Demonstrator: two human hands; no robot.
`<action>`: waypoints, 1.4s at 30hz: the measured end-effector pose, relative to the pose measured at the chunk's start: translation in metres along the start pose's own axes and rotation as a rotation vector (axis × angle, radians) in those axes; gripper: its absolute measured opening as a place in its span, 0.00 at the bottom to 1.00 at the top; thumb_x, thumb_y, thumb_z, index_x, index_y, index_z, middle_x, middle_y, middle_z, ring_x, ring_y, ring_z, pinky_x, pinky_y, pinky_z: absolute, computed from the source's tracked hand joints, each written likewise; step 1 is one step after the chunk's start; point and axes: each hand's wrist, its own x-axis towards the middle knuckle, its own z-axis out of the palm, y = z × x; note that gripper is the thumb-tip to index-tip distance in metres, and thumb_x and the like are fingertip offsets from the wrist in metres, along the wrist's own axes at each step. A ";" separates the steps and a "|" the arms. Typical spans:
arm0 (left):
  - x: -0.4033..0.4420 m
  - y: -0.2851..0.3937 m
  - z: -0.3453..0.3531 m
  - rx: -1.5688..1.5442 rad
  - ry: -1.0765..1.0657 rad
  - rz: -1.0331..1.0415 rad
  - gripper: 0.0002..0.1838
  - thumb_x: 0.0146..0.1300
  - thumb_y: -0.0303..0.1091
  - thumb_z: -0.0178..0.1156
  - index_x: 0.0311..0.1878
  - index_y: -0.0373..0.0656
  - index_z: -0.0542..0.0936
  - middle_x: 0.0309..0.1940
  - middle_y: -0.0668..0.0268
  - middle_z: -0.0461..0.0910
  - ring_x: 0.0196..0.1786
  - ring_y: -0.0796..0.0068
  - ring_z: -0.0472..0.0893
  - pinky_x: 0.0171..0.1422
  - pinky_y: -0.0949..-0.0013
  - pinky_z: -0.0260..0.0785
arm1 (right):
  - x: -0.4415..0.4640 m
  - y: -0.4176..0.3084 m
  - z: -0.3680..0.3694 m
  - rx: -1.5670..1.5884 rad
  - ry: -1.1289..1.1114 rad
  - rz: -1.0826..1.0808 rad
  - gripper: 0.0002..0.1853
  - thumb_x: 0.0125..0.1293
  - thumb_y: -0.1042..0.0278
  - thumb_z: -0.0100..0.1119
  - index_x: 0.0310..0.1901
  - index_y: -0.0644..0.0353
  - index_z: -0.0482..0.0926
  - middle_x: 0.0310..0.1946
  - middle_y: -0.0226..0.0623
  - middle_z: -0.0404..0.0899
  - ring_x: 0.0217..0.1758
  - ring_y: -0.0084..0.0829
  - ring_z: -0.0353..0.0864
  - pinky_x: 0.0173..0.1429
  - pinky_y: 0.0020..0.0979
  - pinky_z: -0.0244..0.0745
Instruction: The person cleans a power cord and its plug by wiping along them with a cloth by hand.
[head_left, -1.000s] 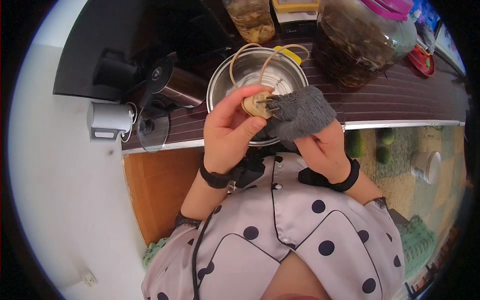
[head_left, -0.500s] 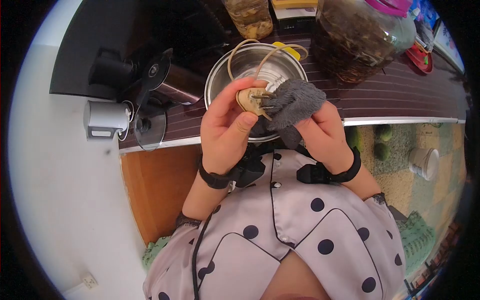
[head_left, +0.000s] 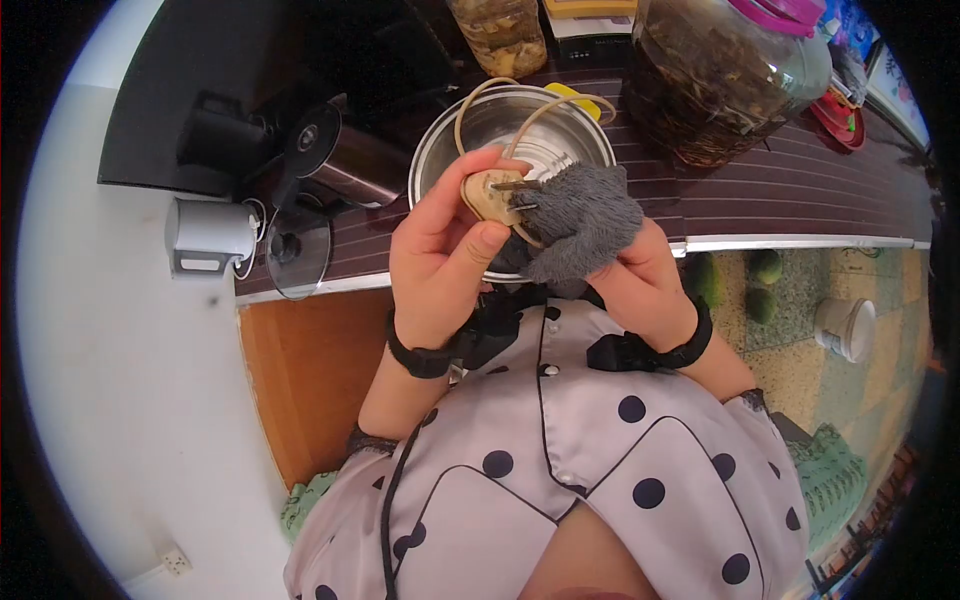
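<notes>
Between the thumb and fingers of my left hand (head_left: pixel 440 250) is a beige power plug (head_left: pixel 488 197), its metal prongs pointing right. A grey cloth (head_left: pixel 590 220) is bunched in my right hand (head_left: pixel 645 285) and reaches up to the prongs, touching or nearly touching them. The plug's beige cord (head_left: pixel 463 108) loops up and over the rim of a steel pot (head_left: pixel 428 130), which stands on the counter just beyond my hands. Cloth and hands hide part of the pot.
A large jar of dark dried material (head_left: pixel 720 90) with a pink lid stands right of the pot. Behind is a container with pale contents (head_left: pixel 500 40). Leftward are a dark cylindrical pitcher (head_left: pixel 350 165), a glass lid (head_left: pixel 298 250) and a white appliance (head_left: pixel 210 238). The counter edge (head_left: pixel 800 243) runs before me.
My left hand has shifted slightly left with the plug. The cloth has moved a little left and down, its folds now bunched differently beside the prongs.
</notes>
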 end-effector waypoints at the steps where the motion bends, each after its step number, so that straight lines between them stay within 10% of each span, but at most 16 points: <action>1: -0.001 0.001 0.000 0.050 0.015 0.001 0.28 0.60 0.29 0.61 0.61 0.31 0.65 0.53 0.57 0.74 0.56 0.72 0.73 0.62 0.70 0.63 | 0.000 0.000 0.001 -0.016 -0.004 0.019 0.12 0.61 0.76 0.52 0.45 0.65 0.77 0.45 0.39 0.77 0.47 0.32 0.75 0.52 0.29 0.68; 38: -0.003 -0.012 -0.012 0.138 0.060 0.056 0.27 0.61 0.30 0.59 0.62 0.36 0.64 0.56 0.54 0.70 0.58 0.67 0.72 0.60 0.66 0.67 | 0.007 0.008 0.007 0.104 0.043 0.183 0.11 0.65 0.75 0.47 0.45 0.68 0.77 0.48 0.37 0.75 0.50 0.28 0.74 0.56 0.29 0.67; 42: 0.000 -0.017 -0.003 0.014 0.177 0.060 0.25 0.61 0.28 0.58 0.62 0.37 0.63 0.55 0.55 0.71 0.57 0.68 0.72 0.59 0.67 0.67 | 0.003 0.012 0.016 -0.381 0.087 -0.069 0.08 0.57 0.71 0.56 0.36 0.64 0.79 0.31 0.42 0.80 0.33 0.35 0.80 0.38 0.33 0.73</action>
